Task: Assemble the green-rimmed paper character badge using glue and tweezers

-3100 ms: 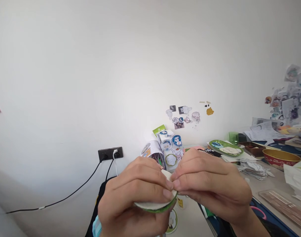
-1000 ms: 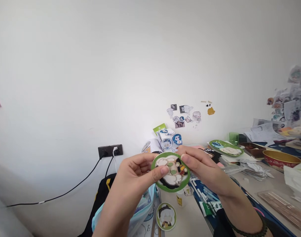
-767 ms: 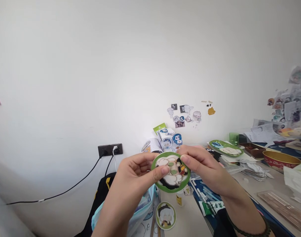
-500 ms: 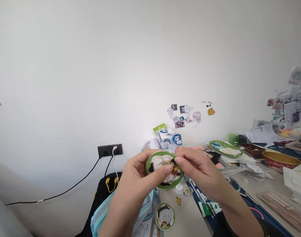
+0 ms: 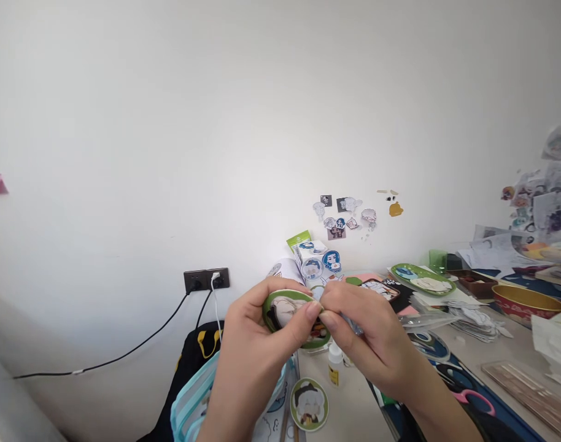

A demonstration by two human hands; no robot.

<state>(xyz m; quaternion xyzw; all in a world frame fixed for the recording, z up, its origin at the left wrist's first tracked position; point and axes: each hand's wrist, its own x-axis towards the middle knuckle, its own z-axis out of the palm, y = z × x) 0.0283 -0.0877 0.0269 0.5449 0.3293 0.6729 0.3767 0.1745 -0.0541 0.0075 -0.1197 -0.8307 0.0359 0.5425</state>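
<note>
Between my hands is a round green-rimmed badge [image 5: 284,305] with layered cartoon-character pieces on its face, tilted away from me. My left hand [image 5: 262,337] wraps its left side, thumb pressed over the front. At its upper right edge, my right hand [image 5: 367,331] pinches with thumb and forefinger; whether it grips the rim or a small piece there is hidden. Below on the table lies a round printed picture [image 5: 309,404] of a similar character with a green border. A small white bottle [image 5: 334,363] with a yellow label stands just under my hands.
At left are a light-blue zip pouch [image 5: 195,393] and a black bag [image 5: 183,362]. To the right lie pink-handled scissors [image 5: 478,399], a red-and-gold bowl [image 5: 526,304], a green oval plate [image 5: 421,279] and a clear flat case [image 5: 524,393]. A socket [image 5: 205,280] is on the wall.
The badge has tilted and shifted slightly left and down. My right hand has moved a little down and closer to my left thumb, with its fingers bent tighter.
</note>
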